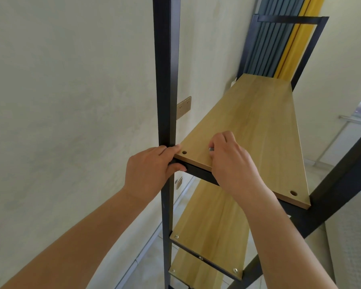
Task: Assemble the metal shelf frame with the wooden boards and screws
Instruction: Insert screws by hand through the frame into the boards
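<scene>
A black metal shelf frame (166,80) stands against the wall, its near upright running up the middle of the view. A light wooden board (254,122) lies on the frame's upper crossbar, with open holes at its near left corner (184,152) and near right corner (293,192). My left hand (150,170) grips the upright and crossbar at the board's left corner, thumb on the board's edge. My right hand (231,161) pinches a silver screw (211,149) at the middle of the board's near edge. A lower board (208,236) carries screws at its near corners.
A plain wall with a beige socket plate (183,107) lies behind the frame. Grey and yellow panels (275,49) lean in the far corner. A second frame upright (342,176) slants on the right. Pale floor tiles show below.
</scene>
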